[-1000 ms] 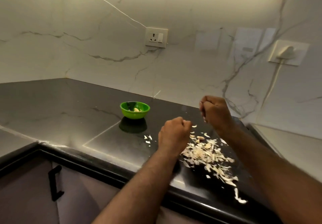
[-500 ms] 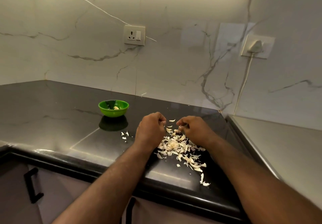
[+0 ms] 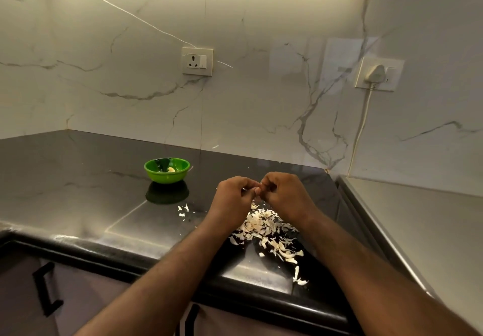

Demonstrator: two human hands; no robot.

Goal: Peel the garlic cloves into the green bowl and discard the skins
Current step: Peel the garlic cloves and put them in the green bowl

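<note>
since half a second ago both hands have lifted clear of the heap and drawn together, and their fingertips now meet. at left the green bowl [image 3: 167,177] stands on the dark surface [image 3: 78,178] with one peeled clove [image 3: 171,169] inside. a few stray scraps [image 3: 183,210] lie between the bowl and the hands. the left hand [image 3: 232,199] has its fingers curled, pinching something small and pale. the right hand [image 3: 283,195] has its fingers curled on it too. it is most likely a garlic clove [image 3: 258,188], but it is almost wholly hidden. below and to the right lies the heap of skins [image 3: 264,228], trailing towards the front edge of the surface. as i judge it, the clove could slip from the pinch and get lost among the skins, since the bowl is well apart. a forearm could also brush loose skins over the edge.
</note>
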